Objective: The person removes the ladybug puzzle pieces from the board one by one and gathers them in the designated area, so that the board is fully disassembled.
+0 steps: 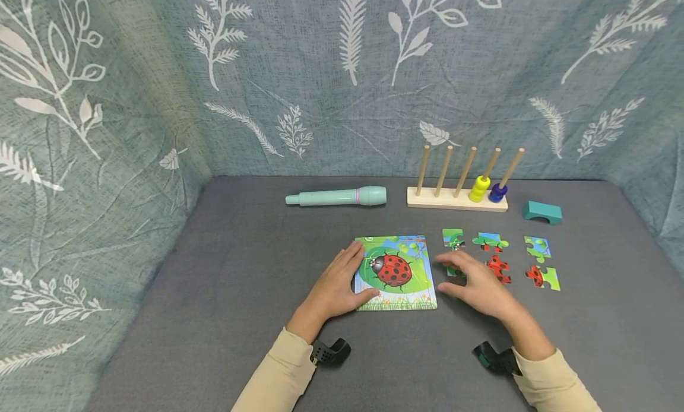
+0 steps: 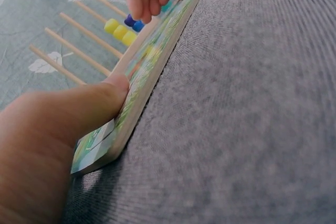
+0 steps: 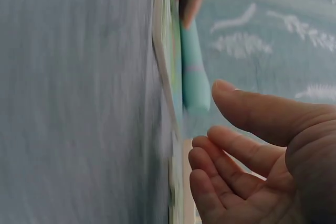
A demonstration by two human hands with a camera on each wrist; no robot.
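Board (image 1: pixel 396 272), square, on counter (image 1: pixel 240 281): left hand (image 1: pixel 338 282) rests on its left side, fingers extended; right hand (image 1: pixel 479 286) stands just off its right side, fingers parted, empty.

The place seems to be a small play corner, closed in by cloth; whether it belongs to a home, a classroom or a studio, I cannot tell. A blue-green curtain (image 1: pixel 299 91) with white leaf prints hangs behind and at both sides of the dark grey tabletop (image 1: pixel 240 263). The ladybug board (image 1: pixel 392 271), the puzzle pieces (image 1: pixel 499 269) and the wooden peg stand (image 1: pixel 438 199) look like children's toys.
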